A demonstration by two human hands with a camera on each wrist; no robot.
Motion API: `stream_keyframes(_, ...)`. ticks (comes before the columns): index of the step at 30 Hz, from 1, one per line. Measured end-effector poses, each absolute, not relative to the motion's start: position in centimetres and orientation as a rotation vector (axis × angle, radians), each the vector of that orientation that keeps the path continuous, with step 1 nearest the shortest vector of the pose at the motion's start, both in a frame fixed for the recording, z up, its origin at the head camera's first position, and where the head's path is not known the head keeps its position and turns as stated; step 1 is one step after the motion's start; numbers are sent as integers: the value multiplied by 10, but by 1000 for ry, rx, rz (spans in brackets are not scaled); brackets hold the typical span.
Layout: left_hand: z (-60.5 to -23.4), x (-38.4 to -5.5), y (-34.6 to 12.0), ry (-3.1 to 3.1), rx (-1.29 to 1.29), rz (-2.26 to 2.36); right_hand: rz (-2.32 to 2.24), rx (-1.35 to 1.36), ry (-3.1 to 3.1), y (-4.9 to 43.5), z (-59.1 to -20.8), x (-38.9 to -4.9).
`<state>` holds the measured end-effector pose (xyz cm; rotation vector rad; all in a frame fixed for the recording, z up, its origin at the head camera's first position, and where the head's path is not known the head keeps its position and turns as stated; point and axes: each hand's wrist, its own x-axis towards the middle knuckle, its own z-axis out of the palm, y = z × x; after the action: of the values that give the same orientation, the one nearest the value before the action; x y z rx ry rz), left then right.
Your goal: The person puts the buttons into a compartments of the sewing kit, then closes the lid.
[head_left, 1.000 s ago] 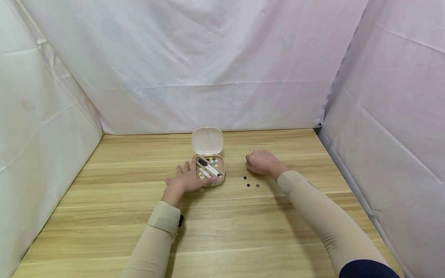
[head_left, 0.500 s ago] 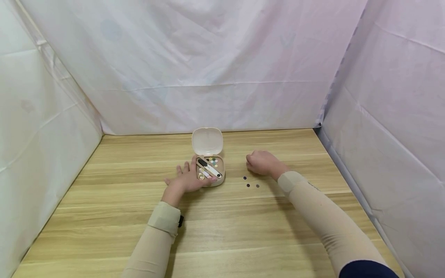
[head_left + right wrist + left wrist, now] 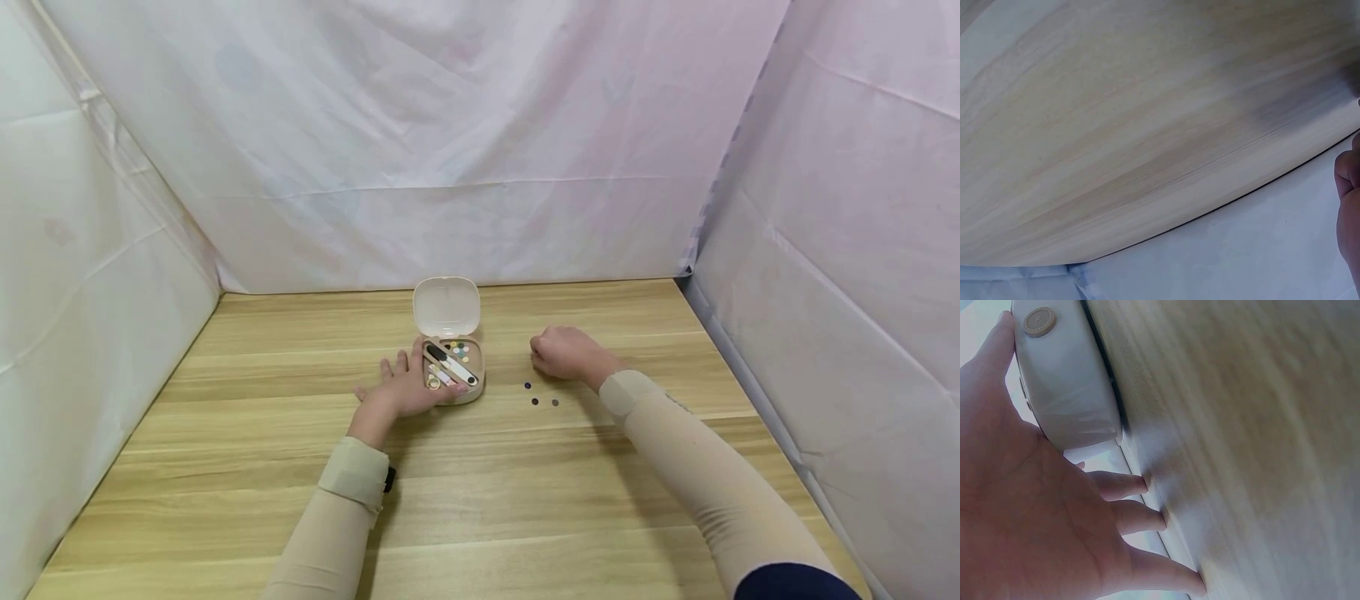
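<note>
A small beige box (image 3: pixel 478 385) stands with its pale lid (image 3: pixel 447 307) raised at the back. Inside are several coloured buttons (image 3: pixel 465 349), a slim black-and-white tool (image 3: pixel 453 365) and a small ring-shaped item (image 3: pixel 434 383). My left hand (image 3: pixel 401 390) spreads its straight fingers at the box's left side, its thumb along the front. In the left wrist view, three fingertips touch the table beside the box wall (image 3: pixel 1069 375). To the right, my right hand (image 3: pixel 566 352) is curled low over the table; I cannot tell whether its hidden fingertips pinch anything.
Three small dark buttons, among them a blue one (image 3: pixel 528 386), lie on the wooden table (image 3: pixel 480 483) just in front of my right hand. White cloth (image 3: pixel 480 142) hangs behind the table's far edge and along both sides.
</note>
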<state>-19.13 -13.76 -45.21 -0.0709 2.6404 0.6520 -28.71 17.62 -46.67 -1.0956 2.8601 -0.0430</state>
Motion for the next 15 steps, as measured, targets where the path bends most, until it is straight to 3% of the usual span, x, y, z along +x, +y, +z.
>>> stream_keyframes(15,-453,-193,-138,2640,-71,659,-148,-1304,2914,151,-434,-281)
